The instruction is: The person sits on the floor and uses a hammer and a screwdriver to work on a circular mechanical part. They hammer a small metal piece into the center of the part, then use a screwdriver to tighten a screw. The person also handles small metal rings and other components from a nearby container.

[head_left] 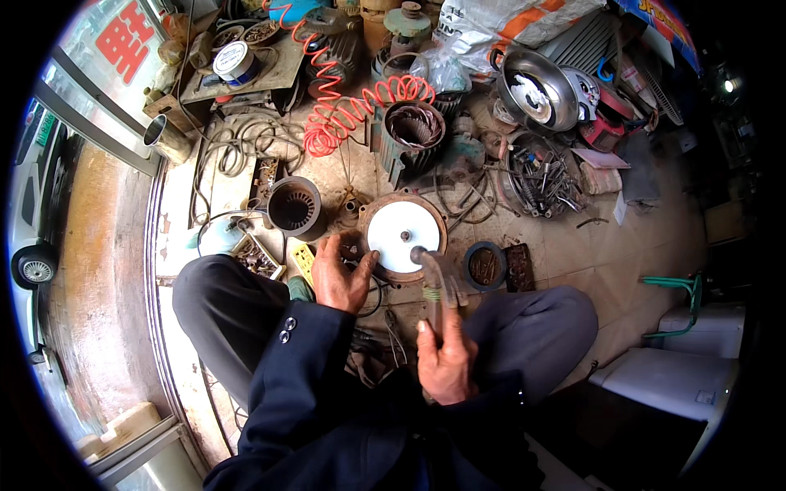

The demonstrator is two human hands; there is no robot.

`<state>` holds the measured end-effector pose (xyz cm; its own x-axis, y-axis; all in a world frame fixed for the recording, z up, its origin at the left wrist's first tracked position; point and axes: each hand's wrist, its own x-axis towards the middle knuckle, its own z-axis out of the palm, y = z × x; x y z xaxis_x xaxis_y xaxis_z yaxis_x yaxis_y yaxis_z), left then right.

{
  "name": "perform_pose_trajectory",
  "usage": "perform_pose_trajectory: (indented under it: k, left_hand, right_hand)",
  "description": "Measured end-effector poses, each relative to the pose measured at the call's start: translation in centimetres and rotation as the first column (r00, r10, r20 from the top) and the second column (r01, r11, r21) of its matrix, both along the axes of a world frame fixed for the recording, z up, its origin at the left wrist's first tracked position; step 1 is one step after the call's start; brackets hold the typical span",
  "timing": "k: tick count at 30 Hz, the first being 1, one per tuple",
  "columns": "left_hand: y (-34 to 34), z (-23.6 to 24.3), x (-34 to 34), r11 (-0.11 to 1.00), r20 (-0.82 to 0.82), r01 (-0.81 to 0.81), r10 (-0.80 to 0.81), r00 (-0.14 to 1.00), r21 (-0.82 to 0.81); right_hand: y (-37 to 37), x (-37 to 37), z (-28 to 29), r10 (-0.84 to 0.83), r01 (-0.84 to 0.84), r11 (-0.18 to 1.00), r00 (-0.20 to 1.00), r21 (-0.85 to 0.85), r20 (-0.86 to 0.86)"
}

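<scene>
A round white disc (pixel 401 225) with a small dark centre piece sits within a rusty round metal housing (pixel 440 219) on the floor between my knees. My right hand (pixel 447 360) is closed around the handle of a hammer (pixel 435 274), which has a green band below its head. The hammer head overlaps the disc's near right edge; whether it touches cannot be told. My left hand (pixel 340 274) is at the housing's near left side, thumb stretched toward the disc's edge and fingers apart from it. I see nothing held in that hand.
A hollow slotted stator (pixel 296 208) and a green motor casing (pixel 409 135) stand beyond. A dark ring-shaped dish (pixel 485 266) lies to the right. Farther off are a metal basin (pixel 536 90), a tool pile (pixel 540 176) and a coiled red hose (pixel 327 135).
</scene>
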<state>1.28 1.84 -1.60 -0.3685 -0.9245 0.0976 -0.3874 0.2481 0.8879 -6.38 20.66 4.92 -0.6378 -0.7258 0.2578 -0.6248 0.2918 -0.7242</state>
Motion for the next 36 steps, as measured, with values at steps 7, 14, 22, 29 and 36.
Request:
perform_pose_trajectory:
  k: [7, 14, 22, 29, 36]
  left_hand:
    - [-0.1, 0.4, -0.3, 0.999, 0.046, -0.012, 0.01, 0.999, 0.041]
    - [-0.2, 0.6, -0.2, 0.996, 0.023, -0.02, 0.018, 1.0, 0.087]
    - [-0.4, 1.2, -0.1, 0.993, 0.033, -0.008, 0.004, 0.999, 0.12]
    - [-0.5, 0.9, -0.1, 0.997, 0.036, 0.002, -0.004, 0.999, 0.071]
    - [-0.4, 0.6, 0.1, 0.998, 0.037, 0.004, -0.006, 0.999, 0.061]
  right_hand:
    - [-1.2, 0.4, -0.6, -0.024, 0.024, 0.999, 1.0, 0.034, 0.006]
    - [-2.2, 0.7, -0.6, -0.005, 0.003, 0.999, 0.999, -0.044, -0.038]
    - [-2.9, 0.2, -1.0, 0.038, -0.038, 0.994, 0.999, 0.1, 0.005]
    - [-1.6, -0.1, -1.2, -0.022, 0.022, 1.0, 0.999, 0.001, 0.027]
    - [-1.6, 0.3, -0.2, -0.04, 0.04, 0.999, 0.997, 0.003, 0.072]
